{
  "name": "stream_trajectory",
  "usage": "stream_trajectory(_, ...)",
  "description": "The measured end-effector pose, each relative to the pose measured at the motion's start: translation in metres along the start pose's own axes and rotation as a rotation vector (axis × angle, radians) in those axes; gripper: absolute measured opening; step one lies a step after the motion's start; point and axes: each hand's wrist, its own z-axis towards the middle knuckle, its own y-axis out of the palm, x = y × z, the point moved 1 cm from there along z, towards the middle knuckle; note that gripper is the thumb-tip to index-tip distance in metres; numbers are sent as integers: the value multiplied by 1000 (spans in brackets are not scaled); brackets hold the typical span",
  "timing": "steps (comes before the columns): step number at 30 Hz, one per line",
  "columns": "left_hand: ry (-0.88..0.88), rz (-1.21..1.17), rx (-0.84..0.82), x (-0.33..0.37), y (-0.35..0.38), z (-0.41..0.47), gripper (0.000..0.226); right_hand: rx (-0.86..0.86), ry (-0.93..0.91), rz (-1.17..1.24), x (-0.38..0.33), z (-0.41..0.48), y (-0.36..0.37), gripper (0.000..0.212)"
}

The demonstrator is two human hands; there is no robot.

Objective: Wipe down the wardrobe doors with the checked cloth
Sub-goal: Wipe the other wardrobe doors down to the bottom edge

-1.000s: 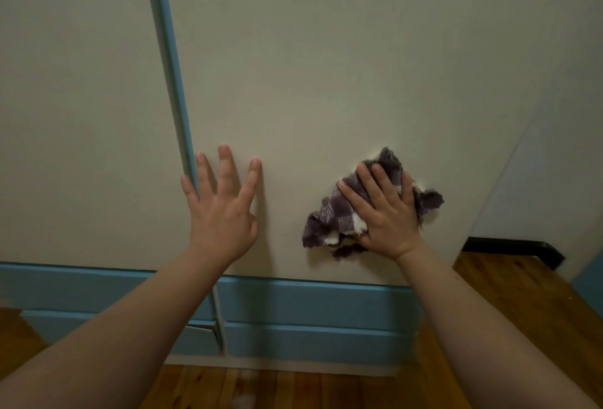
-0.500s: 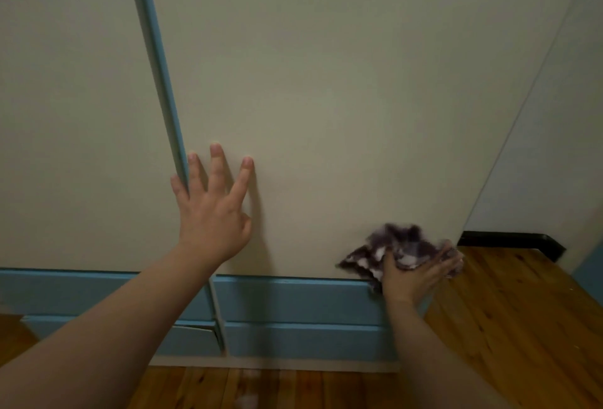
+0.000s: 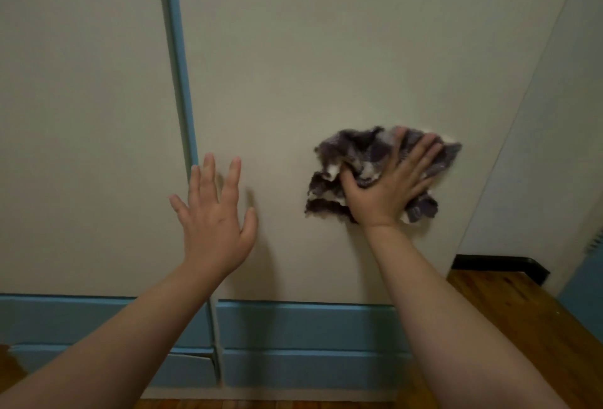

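Moved: checked cloth up off wardrobe door bottom edge.
Right hand: fingers spread, pressing cloth, 3 o'clock.
Left hand: fingers wide.

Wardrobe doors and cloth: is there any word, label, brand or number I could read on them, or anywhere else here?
None. The wardrobe doors are plain, the checked cloth under the right hand shows only its pattern, and the blue trim and wooden floor carry no writing.
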Motion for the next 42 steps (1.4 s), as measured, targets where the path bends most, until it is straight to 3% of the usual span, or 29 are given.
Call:
stream_trajectory(9,29,-26,95,2,-40,24,73,-171,-582,-108,-147,3,32,69)
stream_trajectory(15,-5,-46,120,2,-46,42,70,-331,-914,-288,-176,23,41,60)
stream_trajectory(18,10,-75,153,8,-47,52,69,-322,-1010,-265,-183,48,34,61)
stream_trajectory(30,206,-22,203,48,-42,96,70,-13,-518,-95,-87,161,-30,69)
stream_trajectory(35,263,-14,218,67,-50,122,67,112,-179,-66,-23,196,-59,73)
stream_trajectory(42,213,-53,270,82,-63,149,70,255,130,27,-11,217,-69,74)
